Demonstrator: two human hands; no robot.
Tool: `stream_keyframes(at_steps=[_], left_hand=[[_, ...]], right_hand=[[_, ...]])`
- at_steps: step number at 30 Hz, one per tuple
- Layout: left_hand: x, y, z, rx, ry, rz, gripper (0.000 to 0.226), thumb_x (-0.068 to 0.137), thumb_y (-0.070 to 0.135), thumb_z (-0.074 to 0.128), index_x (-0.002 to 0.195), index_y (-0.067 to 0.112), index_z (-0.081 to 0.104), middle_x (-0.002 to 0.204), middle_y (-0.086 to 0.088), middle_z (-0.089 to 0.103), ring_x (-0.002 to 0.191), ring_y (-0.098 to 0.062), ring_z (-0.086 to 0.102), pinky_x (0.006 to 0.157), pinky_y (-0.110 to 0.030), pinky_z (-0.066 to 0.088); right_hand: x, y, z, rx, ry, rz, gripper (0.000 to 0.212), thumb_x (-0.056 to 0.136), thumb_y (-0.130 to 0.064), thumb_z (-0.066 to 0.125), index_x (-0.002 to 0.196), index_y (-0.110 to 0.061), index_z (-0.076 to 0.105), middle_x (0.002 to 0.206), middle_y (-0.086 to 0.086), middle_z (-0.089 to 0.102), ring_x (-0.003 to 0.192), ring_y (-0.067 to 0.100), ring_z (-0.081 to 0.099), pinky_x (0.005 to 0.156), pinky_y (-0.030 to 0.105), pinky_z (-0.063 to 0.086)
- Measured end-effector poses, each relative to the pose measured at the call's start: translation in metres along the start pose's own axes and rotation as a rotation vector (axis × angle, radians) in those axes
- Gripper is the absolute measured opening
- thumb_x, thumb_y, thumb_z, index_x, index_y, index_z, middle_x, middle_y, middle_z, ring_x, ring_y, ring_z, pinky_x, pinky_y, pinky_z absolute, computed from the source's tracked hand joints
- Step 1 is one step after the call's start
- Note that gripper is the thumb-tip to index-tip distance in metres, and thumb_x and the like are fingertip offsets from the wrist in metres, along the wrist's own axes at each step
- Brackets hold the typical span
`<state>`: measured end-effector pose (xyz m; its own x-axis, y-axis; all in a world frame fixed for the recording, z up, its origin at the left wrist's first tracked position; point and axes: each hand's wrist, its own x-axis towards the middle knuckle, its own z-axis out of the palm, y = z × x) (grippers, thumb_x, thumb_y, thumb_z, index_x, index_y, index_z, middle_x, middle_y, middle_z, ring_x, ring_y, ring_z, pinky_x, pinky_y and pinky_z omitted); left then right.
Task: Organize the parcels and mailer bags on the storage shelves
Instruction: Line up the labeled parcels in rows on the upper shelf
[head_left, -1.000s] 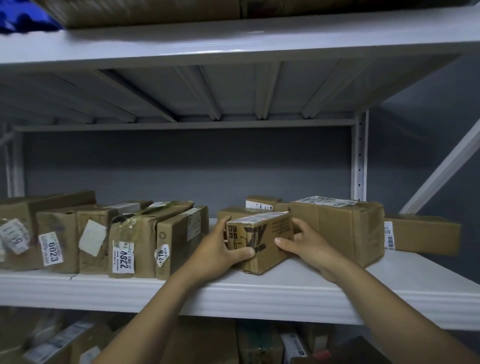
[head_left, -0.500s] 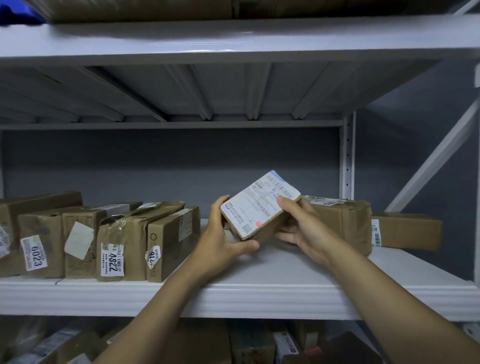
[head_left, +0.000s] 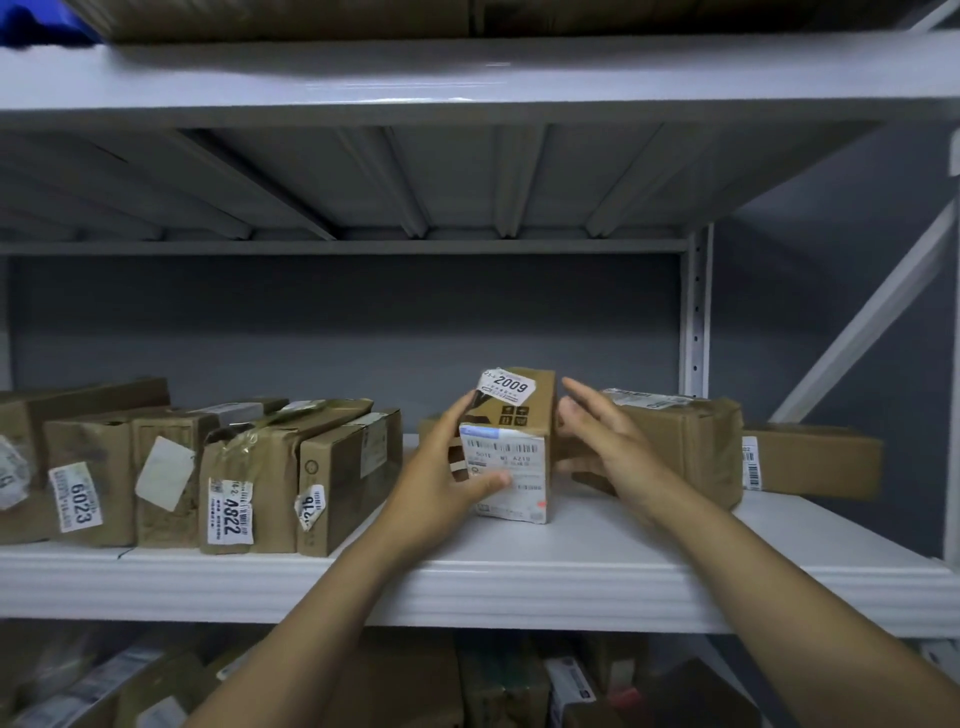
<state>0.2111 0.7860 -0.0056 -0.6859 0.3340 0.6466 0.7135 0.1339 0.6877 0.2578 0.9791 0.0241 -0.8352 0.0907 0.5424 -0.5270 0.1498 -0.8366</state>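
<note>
The middle shelf, one of three levels in view, is where the work is. A second ago the small box lay flat on it between both hands. It was then lifted and turned, and now it stands on end near the front, in the gap between the left row and the big box on the right. Its "2009" sticker faces out, like the numbers on the row. I judge this parcel nearly placed, needing only a nudge into line.

The left hand grips the small box's left side, fingers up the edge and thumb across the front label. The right hand has let go; its fingers are straight and spread just beside the box's right side, holding nothing.

Counted on this shelf:
- five boxes in the left row
- two on the right, the big box and a flat box at the far right
- one in hand
- at least one low box partly hidden behind it

No mailer bags show here. The lower level is too dim to count.
</note>
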Motion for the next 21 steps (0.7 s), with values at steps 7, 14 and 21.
stream_keyframes(at_steps=[7,14,21], left_hand=[[0.001,0.01,0.002,0.036,-0.022,0.021,0.082,0.069,0.048,0.08,0.138,0.039,0.037,0.127,0.019,0.055,0.112,0.005,0.055,0.093,-0.018,0.049],[-0.01,0.004,-0.009,0.191,-0.128,0.037,0.09,0.07,0.021,0.084,0.142,0.042,0.035,0.133,0.022,0.051,0.116,0.012,0.049,0.088,-0.006,0.041],[-0.015,-0.006,-0.019,0.291,-0.097,0.044,0.08,0.077,0.019,0.08,0.143,0.038,0.039,0.138,0.013,0.047,0.12,0.002,0.048,0.102,-0.017,0.041]], right_hand=[[0.004,0.002,0.006,-0.052,-0.016,-0.034,0.028,0.085,-0.011,0.069,0.108,-0.025,0.062,0.101,-0.008,0.07,0.093,0.009,0.067,0.076,0.019,0.052],[-0.003,0.004,0.005,-0.257,-0.032,-0.05,0.038,0.079,-0.01,0.076,0.111,-0.018,0.058,0.102,-0.006,0.066,0.078,-0.007,0.06,0.063,0.006,0.044],[-0.014,0.011,0.021,-0.365,-0.105,-0.063,0.055,0.077,-0.016,0.078,0.125,-0.03,0.056,0.116,-0.011,0.059,0.102,-0.001,0.058,0.078,0.004,0.044]])
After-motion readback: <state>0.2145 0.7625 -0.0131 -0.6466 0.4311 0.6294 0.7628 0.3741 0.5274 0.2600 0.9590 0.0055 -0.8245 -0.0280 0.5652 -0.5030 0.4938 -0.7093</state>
